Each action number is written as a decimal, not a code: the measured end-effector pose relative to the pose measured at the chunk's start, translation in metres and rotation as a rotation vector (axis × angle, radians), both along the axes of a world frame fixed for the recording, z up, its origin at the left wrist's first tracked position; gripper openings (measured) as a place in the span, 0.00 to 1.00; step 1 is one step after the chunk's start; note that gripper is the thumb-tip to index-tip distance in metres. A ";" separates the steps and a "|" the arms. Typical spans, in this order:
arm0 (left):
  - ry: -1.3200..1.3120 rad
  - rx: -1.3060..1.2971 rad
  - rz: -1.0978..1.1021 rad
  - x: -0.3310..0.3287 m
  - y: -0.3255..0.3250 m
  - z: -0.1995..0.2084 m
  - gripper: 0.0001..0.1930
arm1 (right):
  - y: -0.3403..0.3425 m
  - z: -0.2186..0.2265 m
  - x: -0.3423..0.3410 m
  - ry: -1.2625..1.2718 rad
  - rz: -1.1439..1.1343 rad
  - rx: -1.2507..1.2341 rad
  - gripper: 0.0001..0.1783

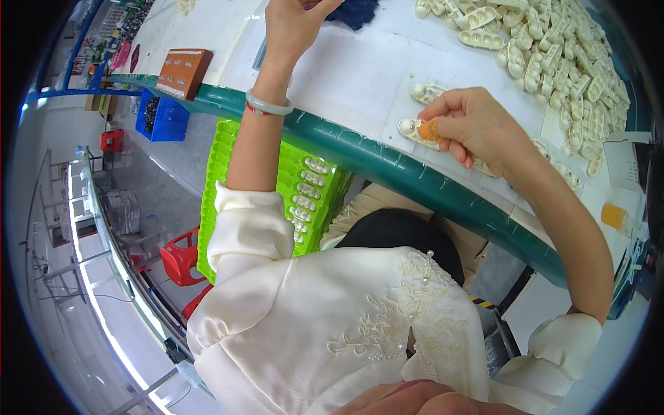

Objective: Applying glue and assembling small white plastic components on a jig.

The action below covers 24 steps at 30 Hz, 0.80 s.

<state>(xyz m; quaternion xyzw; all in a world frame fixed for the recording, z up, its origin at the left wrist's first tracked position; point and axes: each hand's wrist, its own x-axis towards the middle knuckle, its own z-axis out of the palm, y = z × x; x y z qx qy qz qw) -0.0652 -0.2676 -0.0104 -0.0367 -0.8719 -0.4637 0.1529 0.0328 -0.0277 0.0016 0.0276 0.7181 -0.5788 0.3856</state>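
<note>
My right hand (477, 128) is closed in a pinch over a cream oblong moulded part (407, 127) on the white worktop (346, 83). Something orange (430, 129) covers or sits at the thumb tip; whether it is a finger cot I cannot tell. Just beyond lies a second cream part (420, 91) with small metallic bits in it, half hidden by the fingers. Farther off, my left hand (296, 24) reaches to the upper edge of the picture beside a dark blue heap (356, 12). Its fingertips are cut off, so what they hold is hidden.
A large pile of cream parts (539, 55) covers the far right. More filled parts (564, 173) lie near my right forearm. Below the green table edge (346, 142) is a lime-green tray (225, 159) with several parts. An orange-brown block (183, 72) and blue bin (166, 119) stand left.
</note>
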 end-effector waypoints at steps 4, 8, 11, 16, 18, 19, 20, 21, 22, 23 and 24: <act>0.055 0.026 -0.048 -0.031 -0.008 -0.020 0.04 | -0.002 0.003 0.003 0.026 0.013 0.000 0.09; 0.117 -0.292 -0.082 -0.039 0.012 -0.019 0.04 | -0.001 0.004 0.000 0.011 0.011 0.013 0.09; 0.202 -0.298 -0.035 -0.040 -0.009 -0.022 0.07 | -0.004 0.004 0.001 0.037 0.020 0.005 0.09; 0.640 -0.023 -0.190 -0.009 -0.016 0.016 0.06 | -0.003 0.000 -0.003 0.110 0.065 -0.006 0.10; 0.716 -0.003 -0.215 0.004 -0.011 0.017 0.05 | -0.004 0.002 -0.002 0.100 0.060 0.009 0.11; 0.657 -0.058 -0.209 0.006 -0.005 0.009 0.04 | -0.004 0.002 -0.001 0.091 0.053 0.029 0.12; 0.602 -0.116 -0.199 0.010 -0.004 -0.001 0.04 | -0.002 0.003 0.000 0.097 0.056 0.024 0.12; 0.674 -0.383 -0.188 0.007 -0.010 -0.009 0.07 | 0.000 0.002 0.003 0.140 0.051 0.022 0.12; 0.716 -0.470 -0.208 0.007 -0.012 -0.020 0.08 | 0.003 0.003 0.007 0.183 0.043 0.021 0.12; 0.646 -0.568 -0.233 0.009 -0.013 -0.030 0.08 | 0.009 0.008 0.012 0.185 0.035 0.029 0.12; 0.568 -0.668 -0.257 0.014 -0.015 -0.037 0.09 | 0.016 0.018 0.018 0.197 -0.001 0.014 0.13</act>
